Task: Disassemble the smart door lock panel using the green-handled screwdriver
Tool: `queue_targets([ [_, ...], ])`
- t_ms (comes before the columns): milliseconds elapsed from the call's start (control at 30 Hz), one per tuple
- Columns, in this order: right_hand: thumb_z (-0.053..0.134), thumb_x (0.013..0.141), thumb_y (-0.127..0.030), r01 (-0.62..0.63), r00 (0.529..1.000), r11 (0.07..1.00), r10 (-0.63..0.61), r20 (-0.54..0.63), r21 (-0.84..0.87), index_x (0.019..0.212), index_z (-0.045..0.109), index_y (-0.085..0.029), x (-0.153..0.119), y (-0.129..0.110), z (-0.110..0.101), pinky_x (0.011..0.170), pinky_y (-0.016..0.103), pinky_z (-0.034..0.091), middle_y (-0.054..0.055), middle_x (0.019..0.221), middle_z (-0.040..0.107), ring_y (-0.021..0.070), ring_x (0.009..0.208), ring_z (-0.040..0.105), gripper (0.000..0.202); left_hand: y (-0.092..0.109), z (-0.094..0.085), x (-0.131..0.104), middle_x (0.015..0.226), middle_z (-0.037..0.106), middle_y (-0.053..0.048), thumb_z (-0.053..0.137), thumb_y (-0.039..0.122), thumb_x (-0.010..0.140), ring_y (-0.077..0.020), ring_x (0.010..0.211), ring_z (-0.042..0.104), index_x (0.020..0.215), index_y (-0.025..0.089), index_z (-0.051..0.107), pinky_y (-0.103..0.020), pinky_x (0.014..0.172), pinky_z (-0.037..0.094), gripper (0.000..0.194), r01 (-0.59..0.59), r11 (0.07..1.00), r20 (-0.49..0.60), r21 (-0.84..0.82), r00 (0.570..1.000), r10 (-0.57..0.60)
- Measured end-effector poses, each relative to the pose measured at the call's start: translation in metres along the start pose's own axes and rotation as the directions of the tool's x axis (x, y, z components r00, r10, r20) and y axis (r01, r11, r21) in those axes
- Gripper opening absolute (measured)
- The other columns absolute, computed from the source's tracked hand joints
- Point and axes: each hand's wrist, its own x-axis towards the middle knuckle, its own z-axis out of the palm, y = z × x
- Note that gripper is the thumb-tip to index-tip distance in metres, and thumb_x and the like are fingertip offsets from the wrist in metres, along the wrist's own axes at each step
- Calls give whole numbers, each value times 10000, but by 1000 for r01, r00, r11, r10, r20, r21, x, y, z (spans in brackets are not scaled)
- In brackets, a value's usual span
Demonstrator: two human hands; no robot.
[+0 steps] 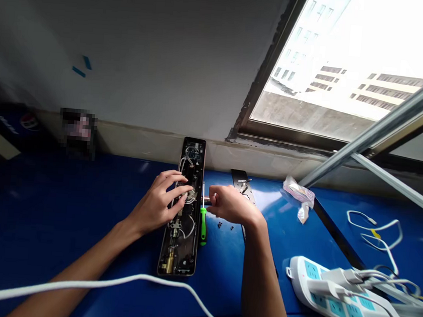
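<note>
A long, narrow black lock housing (186, 242) lies open on the blue table, its circuit board, white wires and brass-coloured cylinder exposed. My left hand (162, 198) reaches over its middle from the left. Thumb and forefinger come together at a small round part (191, 195) beside looped white wire; what they pinch is partly hidden. At the right side my right hand (232, 204) is curled into a fist around a short metallic bar (205, 200) that sticks out by the housing. Between hand and housing, a screwdriver (203, 226) with a green handle lies along the housing's edge.
Several small dark screws (220, 224) lie right of the screwdriver. Behind my right hand is a black plate (238, 176) with metal pieces on it. A crumpled plastic bag (298, 192), a white power strip (332, 295) and cables occupy the right. One white cable (114, 281) crosses the foreground.
</note>
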Motion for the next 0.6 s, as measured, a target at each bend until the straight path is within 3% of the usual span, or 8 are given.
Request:
queue_targets([
  [133,737,746,-130,-63,991,998,65,118,-21,684,550,-213,14,-9,9,498,243,355,-2,655,696,135,529,633,214,-12,1,-11,1235,651,-89,557,167,1013,-284,1273,541,1245,232,703,-539,1105,504,282,78,997,-48,-17,996,-79],
  [333,687,723,-55,-65,985,998,64,158,2,708,536,-214,22,-10,17,481,219,372,-13,672,715,137,553,686,221,-18,4,-23,1327,601,-97,561,193,1017,-275,1277,562,1281,240,691,-508,1092,540,298,138,989,-14,-47,990,-139],
  [433,684,725,-45,-67,982,997,62,176,27,709,540,-213,22,-7,18,464,212,385,-19,658,716,136,530,686,222,-19,8,-25,1390,562,-103,571,243,1019,-262,1268,602,1340,256,657,-481,1091,558,332,242,964,-38,-112,968,-247],
  [533,684,795,-97,-55,987,997,45,154,61,722,533,-212,21,-3,15,471,202,405,-14,689,734,131,555,706,204,-24,16,-26,1391,602,-115,576,305,1020,-226,1127,702,1451,260,558,-433,999,626,434,366,869,7,-333,923,-386],
  [600,676,862,-174,-48,992,996,38,119,79,730,514,-215,20,0,11,480,195,413,-6,691,739,138,603,732,213,-30,19,-25,1315,672,-121,595,336,1007,-207,1022,749,1524,242,458,-406,935,657,543,426,742,102,-518,892,-441],
])
